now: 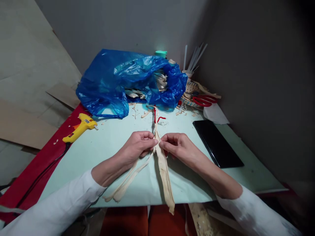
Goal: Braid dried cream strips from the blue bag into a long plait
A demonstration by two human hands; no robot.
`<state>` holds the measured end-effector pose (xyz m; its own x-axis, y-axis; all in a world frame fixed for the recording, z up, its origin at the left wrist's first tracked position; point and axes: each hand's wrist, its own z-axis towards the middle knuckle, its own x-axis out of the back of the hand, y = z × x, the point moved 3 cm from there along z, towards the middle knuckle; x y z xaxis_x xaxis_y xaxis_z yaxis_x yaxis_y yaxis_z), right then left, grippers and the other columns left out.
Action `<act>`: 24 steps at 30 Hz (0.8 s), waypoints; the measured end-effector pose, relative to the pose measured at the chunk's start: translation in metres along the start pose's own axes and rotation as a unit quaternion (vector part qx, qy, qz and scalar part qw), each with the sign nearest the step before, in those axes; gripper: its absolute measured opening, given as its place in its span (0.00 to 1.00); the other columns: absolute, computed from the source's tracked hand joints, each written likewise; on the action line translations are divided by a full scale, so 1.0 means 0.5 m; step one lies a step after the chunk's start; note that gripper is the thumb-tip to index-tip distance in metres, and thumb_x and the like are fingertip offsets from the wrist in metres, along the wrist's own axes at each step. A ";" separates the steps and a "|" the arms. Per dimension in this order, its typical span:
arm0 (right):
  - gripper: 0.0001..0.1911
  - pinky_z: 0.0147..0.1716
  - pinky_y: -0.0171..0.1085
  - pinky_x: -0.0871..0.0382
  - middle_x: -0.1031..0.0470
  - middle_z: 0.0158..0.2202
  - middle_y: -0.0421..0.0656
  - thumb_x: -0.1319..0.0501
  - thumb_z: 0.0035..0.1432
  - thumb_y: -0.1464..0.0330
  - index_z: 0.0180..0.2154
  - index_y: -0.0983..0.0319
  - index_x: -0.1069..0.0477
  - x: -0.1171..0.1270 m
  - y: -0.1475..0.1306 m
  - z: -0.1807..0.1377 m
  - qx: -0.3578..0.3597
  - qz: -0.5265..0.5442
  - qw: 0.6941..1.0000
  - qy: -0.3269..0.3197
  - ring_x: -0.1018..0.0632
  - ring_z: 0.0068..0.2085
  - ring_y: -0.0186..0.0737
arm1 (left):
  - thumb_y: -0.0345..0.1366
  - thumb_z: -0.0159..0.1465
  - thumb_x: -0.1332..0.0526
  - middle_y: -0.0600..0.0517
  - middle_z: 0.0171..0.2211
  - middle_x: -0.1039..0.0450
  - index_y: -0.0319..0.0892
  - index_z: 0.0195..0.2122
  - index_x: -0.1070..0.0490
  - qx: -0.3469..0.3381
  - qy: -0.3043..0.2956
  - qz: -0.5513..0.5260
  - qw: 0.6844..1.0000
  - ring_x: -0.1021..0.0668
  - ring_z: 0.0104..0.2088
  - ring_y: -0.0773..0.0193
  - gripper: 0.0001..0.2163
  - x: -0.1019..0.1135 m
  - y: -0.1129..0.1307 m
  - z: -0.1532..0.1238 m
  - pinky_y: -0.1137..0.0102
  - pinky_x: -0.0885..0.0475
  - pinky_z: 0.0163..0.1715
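My left hand (136, 144) and my right hand (177, 146) meet at the middle of a pale green sheet (110, 144), both pinching long dried husk strips (163, 170). The strips trail toward me, one bundle straight down past the table edge, another (128, 183) slanting left under my left wrist. A thin red wire (155, 115) runs from the pinch point away toward the bag, with a husk strip beside it. Fingers of both hands are closed on the strips.
A blue plastic bag (118, 82) holding more husks lies at the back. A yellow glue gun (80, 127) rests at left on red cloth. Red scissors (205, 100), a cup of white sticks (190, 62) and a black phone (216, 142) are at right. Husk scraps litter the sheet.
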<state>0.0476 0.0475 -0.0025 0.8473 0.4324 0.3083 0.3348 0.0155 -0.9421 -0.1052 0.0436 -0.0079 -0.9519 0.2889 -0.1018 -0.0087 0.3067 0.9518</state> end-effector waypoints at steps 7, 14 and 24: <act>0.05 0.22 0.30 0.45 0.35 0.21 0.36 0.40 0.52 0.67 0.29 0.63 0.31 -0.002 0.009 0.008 0.013 0.031 0.999 0.029 0.37 0.22 0.29 | 0.37 0.57 0.37 0.60 0.17 0.42 0.39 0.28 0.36 0.004 0.002 0.001 1.000 0.45 0.15 0.77 0.09 0.002 0.001 -0.001 0.75 0.56 0.15; 0.05 0.24 0.30 0.44 0.34 0.23 0.37 0.42 0.52 0.68 0.27 0.63 0.33 -0.011 0.012 0.008 0.041 -0.030 0.997 0.060 0.36 0.25 0.31 | 0.36 0.56 0.36 0.61 0.16 0.46 0.40 0.26 0.37 -0.008 0.027 0.021 0.999 0.46 0.16 0.76 0.09 -0.004 0.002 -0.002 0.75 0.56 0.16; 0.05 0.25 0.31 0.44 0.35 0.22 0.36 0.45 0.53 0.70 0.27 0.62 0.33 -0.013 0.000 0.005 0.059 -0.063 0.994 0.068 0.36 0.25 0.32 | 0.33 0.55 0.38 0.61 0.15 0.46 0.40 0.24 0.39 -0.011 0.017 0.018 1.000 0.46 0.16 0.76 0.08 -0.003 0.004 -0.005 0.74 0.56 0.17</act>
<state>0.0412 0.0468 -0.0048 0.8517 0.2953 0.4328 0.3986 0.1708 -0.9011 -0.1046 0.0418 -0.0050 -0.9615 0.2687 -0.0580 0.0197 0.2775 0.9605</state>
